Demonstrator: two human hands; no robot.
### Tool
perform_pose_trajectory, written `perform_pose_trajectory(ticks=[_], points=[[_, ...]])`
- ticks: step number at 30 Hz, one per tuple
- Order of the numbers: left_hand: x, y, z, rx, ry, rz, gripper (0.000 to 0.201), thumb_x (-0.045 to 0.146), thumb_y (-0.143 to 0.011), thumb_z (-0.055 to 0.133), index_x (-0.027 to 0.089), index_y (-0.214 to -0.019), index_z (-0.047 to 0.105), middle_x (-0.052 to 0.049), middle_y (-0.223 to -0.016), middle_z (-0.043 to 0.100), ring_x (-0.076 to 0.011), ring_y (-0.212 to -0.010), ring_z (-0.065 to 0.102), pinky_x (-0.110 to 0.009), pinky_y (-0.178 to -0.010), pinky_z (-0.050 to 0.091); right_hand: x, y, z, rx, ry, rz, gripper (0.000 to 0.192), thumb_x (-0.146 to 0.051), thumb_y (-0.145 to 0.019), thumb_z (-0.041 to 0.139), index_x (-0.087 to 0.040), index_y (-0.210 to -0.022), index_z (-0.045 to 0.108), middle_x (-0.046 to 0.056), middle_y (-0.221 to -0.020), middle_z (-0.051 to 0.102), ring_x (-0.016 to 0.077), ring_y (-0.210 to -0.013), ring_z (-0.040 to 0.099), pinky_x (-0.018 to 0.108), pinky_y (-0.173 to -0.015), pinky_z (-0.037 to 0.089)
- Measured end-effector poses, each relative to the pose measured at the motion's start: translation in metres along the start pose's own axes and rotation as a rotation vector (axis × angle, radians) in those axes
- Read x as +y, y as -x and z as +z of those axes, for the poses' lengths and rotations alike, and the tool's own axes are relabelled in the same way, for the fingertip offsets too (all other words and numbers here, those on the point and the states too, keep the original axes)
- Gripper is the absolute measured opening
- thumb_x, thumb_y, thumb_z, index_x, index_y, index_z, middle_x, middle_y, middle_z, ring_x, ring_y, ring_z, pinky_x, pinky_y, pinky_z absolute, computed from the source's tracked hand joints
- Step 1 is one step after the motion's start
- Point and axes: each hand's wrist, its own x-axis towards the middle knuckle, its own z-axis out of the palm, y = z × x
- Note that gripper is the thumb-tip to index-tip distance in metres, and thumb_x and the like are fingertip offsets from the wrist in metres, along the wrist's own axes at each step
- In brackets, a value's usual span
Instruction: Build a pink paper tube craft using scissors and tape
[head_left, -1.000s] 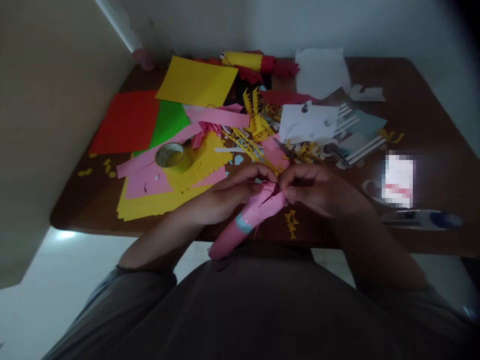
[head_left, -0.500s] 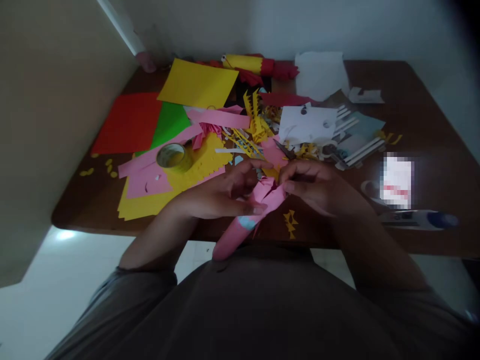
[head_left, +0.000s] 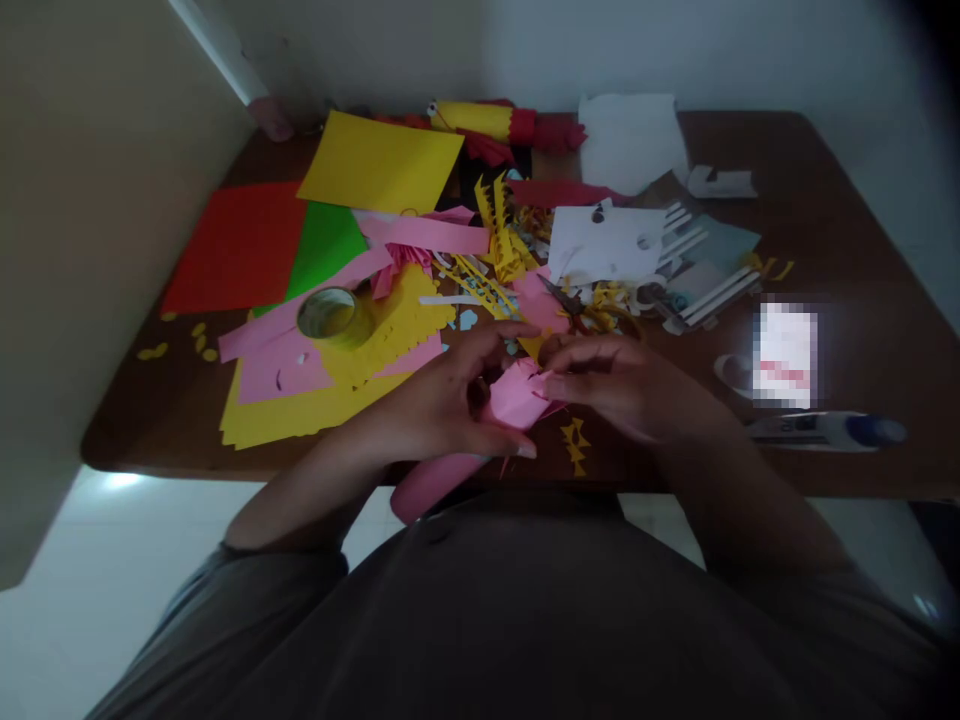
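Right now, from the head camera, we hold a pink paper tube [head_left: 480, 440] over the near edge of the brown table [head_left: 847, 250]. Our left hand [head_left: 442, 405] wraps round its middle, thumb underneath; our right hand [head_left: 611, 385] pinches the cut flaps at its far end with narrowed fingertips. To fold these flaps well, we judge it best to keep the left grip firm but not crushing, and bend one flap at a time. Beyond lie a tape roll [head_left: 330, 315], a yellow sheet [head_left: 382, 160] and scissors [head_left: 570, 300]. Compared with a second ago, our left hand has slid further over the tube, hiding its blue band.
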Motion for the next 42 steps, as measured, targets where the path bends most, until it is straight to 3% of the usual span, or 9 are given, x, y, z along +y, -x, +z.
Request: perform_pose_trajectory(ticks=[5, 15, 18, 20, 24, 27, 35, 39, 42], points=[[-0.002, 0.001, -0.001, -0.016, 0.009, 0.043, 0.105, 0.043, -0.077, 0.112, 0.035, -0.167, 0.059, -0.010, -0.141, 0.074, -0.0338, -0.131, 0.073, -0.043, -0.105, 0.060, 0.002, -0.004, 0.007, -0.032, -0.225, 0.085, 0.029, -0.045, -0.078, 0.110, -0.025, -0.083, 0.090, 0.002, -0.091, 0.082, 0.0191, -0.091, 0.072, 0.035, -0.091, 0.057], [-0.002, 0.000, 0.000, -0.002, -0.022, 0.054, 0.103, 0.042, -0.078, 0.112, 0.032, -0.166, 0.060, -0.012, -0.154, 0.071, -0.0342, -0.137, 0.072, -0.043, -0.110, 0.059, 0.001, -0.007, 0.012, -0.049, -0.341, 0.151, 0.031, -0.046, -0.076, 0.109, -0.024, -0.084, 0.088, 0.001, -0.085, 0.080, 0.0197, -0.085, 0.071, 0.034, -0.087, 0.057], [-0.002, 0.001, 0.000, 0.002, -0.033, 0.039, 0.105, 0.041, -0.079, 0.111, 0.033, -0.169, 0.058, -0.013, -0.155, 0.072, -0.0351, -0.139, 0.072, -0.047, -0.115, 0.059, 0.003, -0.008, 0.011, -0.001, -0.279, 0.119, 0.030, -0.046, -0.079, 0.107, -0.024, -0.084, 0.087, 0.002, -0.090, 0.080, 0.0201, -0.087, 0.070, 0.034, -0.086, 0.057], [-0.004, 0.001, 0.000, 0.009, -0.046, 0.046, 0.107, 0.041, -0.079, 0.110, 0.034, -0.171, 0.056, -0.013, -0.158, 0.071, -0.0364, -0.143, 0.071, -0.050, -0.119, 0.059, 0.002, -0.009, 0.007, 0.026, -0.115, 0.045, 0.028, -0.046, -0.081, 0.106, -0.025, -0.087, 0.088, 0.003, -0.097, 0.081, 0.0208, -0.092, 0.070, 0.035, -0.088, 0.057], [-0.008, -0.001, 0.002, 0.033, -0.081, 0.085, 0.109, 0.043, -0.077, 0.112, 0.036, -0.171, 0.058, -0.016, -0.172, 0.063, -0.0400, -0.155, 0.065, -0.056, -0.128, 0.055, 0.000, -0.010, 0.000, -0.029, 0.106, -0.049, 0.032, -0.041, -0.073, 0.113, -0.025, -0.087, 0.089, 0.004, -0.117, 0.079, 0.0215, -0.108, 0.073, 0.037, -0.100, 0.058], [-0.009, -0.001, 0.003, 0.003, -0.070, 0.101, 0.107, 0.042, -0.078, 0.111, 0.036, -0.171, 0.059, -0.017, -0.176, 0.060, -0.0407, -0.157, 0.065, -0.060, -0.133, 0.051, 0.002, -0.009, -0.002, -0.055, 0.058, 0.008, 0.032, -0.040, -0.071, 0.114, -0.024, -0.083, 0.089, 0.005, -0.119, 0.082, 0.0201, -0.104, 0.075, 0.037, -0.098, 0.060], [-0.007, 0.001, 0.002, -0.013, -0.024, 0.102, 0.105, 0.042, -0.081, 0.111, 0.038, -0.172, 0.057, -0.016, -0.175, 0.061, -0.0391, -0.161, 0.063, -0.061, -0.137, 0.049, 0.007, -0.009, 0.003, 0.006, -0.162, 0.153, 0.038, -0.035, -0.064, 0.116, -0.021, -0.074, 0.082, 0.003, -0.098, 0.086, 0.0174, -0.087, 0.076, 0.031, -0.082, 0.062], [-0.003, 0.002, 0.002, -0.023, -0.027, 0.089, 0.105, 0.042, -0.083, 0.109, 0.037, -0.173, 0.056, -0.017, -0.177, 0.060, -0.0403, -0.165, 0.059, -0.063, -0.138, 0.047, 0.006, -0.010, 0.007, 0.022, -0.155, 0.144, 0.035, -0.038, -0.064, 0.116, -0.024, -0.076, 0.086, 0.003, -0.103, 0.085, 0.0191, -0.091, 0.076, 0.034, -0.085, 0.063], [-0.005, 0.000, -0.008, -0.052, 0.009, 0.054, 0.096, 0.049, -0.093, 0.101, 0.034, -0.174, 0.053, -0.015, -0.163, 0.071, -0.0388, -0.148, 0.071, -0.057, -0.123, 0.060, 0.007, -0.014, 0.004, 0.054, -0.138, 0.069, 0.031, -0.041, -0.067, 0.114, -0.027, -0.077, 0.088, 0.005, -0.109, 0.084, 0.0227, -0.095, 0.075, 0.038, -0.088, 0.063]])
